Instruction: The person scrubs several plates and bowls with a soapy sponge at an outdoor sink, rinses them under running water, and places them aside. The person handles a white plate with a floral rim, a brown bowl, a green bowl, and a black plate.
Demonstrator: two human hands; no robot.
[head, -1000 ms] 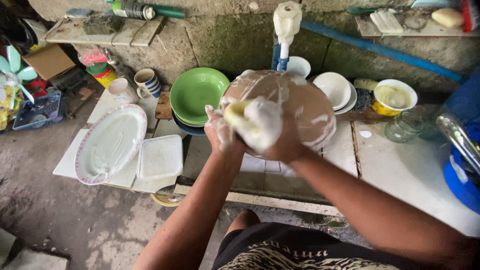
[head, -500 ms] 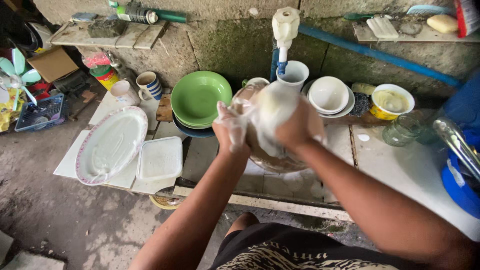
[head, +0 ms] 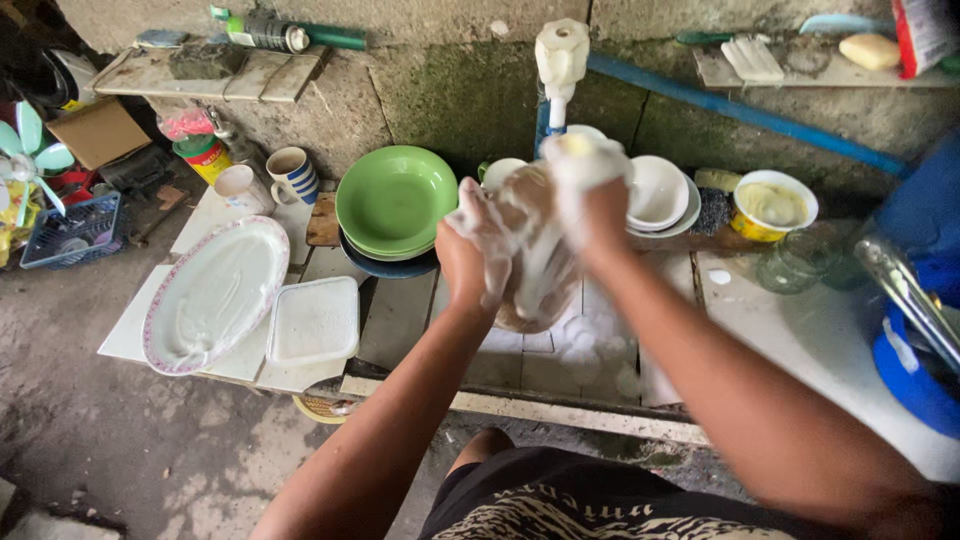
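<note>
The plate point(head: 535, 265) has been turned from lying nearly flat, its brown face up a second ago, to standing almost on edge between the hands. The right hand point(head: 585, 190), then spread low on the face, has been carried to the top rim, beside the white bowls point(head: 655, 192). The left hand point(head: 475, 245) has been shifted from the near rim to the left edge. More of the tiled slab point(head: 590, 355) beneath has been uncovered.
</note>
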